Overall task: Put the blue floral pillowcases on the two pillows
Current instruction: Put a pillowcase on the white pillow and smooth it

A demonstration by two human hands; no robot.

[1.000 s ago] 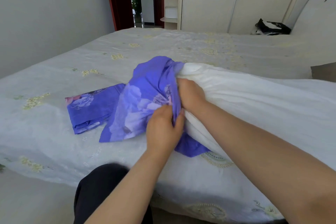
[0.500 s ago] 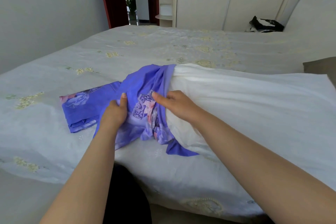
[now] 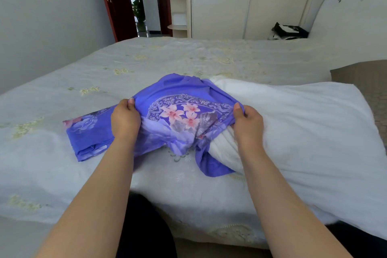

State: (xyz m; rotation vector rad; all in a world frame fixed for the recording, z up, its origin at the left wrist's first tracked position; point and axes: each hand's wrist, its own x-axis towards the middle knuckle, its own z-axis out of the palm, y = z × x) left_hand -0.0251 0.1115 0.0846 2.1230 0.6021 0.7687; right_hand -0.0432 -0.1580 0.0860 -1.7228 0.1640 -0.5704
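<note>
Both hands, left (image 3: 125,118) and right (image 3: 248,120), grip the pillowcase (image 3: 180,115) bunched over the pillow (image 3: 293,123) end; its opening seems hidden.

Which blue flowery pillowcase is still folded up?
The folded pillowcase lying flat on the bed, left of the left hand. The other pillowcase is spread between both hands and bunched over the white pillow's end.

Pillow (image 3: 293,132) lies on the bed (image 3: 188,58), right of centre, its left end inside the pillowcase (image 3: 184,115); left hand (image 3: 125,119) and right hand (image 3: 248,123) grip the pillowcase on its left and right sides. A second, folded pillowcase (image 3: 88,134) lies on the bed just left of the left hand. Wardrobe (image 3: 247,14) behind the bed, door (image 3: 115,0) back left.
</note>
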